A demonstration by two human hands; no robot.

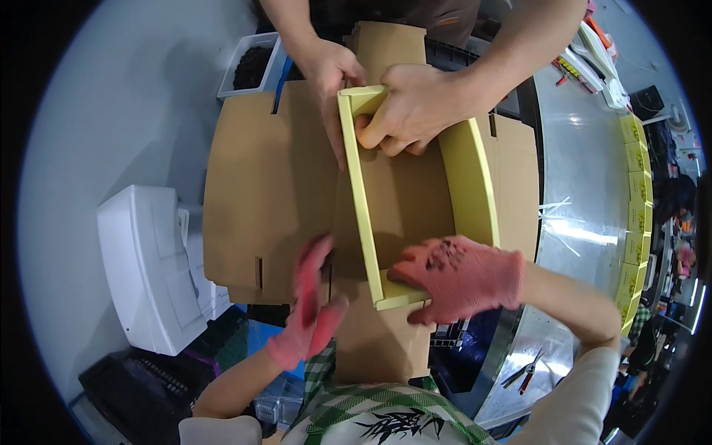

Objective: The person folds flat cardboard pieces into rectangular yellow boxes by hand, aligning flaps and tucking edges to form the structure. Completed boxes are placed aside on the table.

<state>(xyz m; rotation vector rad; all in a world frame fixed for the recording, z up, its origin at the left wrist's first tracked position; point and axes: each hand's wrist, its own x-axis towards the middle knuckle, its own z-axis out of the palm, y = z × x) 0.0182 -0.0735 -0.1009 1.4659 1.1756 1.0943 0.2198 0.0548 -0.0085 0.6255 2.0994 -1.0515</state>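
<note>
A pale yellow rectangular box frame [471, 185] is held over an unfolded brown cardboard sheet [271, 178]. Brown cardboard shows inside the frame; whether that is its own base I cannot tell. My right hand [471, 278], in a pink glove, grips the frame's near end, with fingers over the wall and thumb outside. To the left of the frame, my left hand [308, 308], also pink-gloved and slightly blurred, holds nothing, its fingers apart above the cardboard. Across from me, a co-worker's one hand [423, 104] grips the far end from inside, and the other hand [330, 78] touches the far left corner.
A metal table [586, 156] on the right bears a row of small yellow boxes [638, 208] and red-handled snips [528, 374]. At the left stands a white plastic machine [152, 267]. A white tray [243, 90] with dark contents lies at the far left.
</note>
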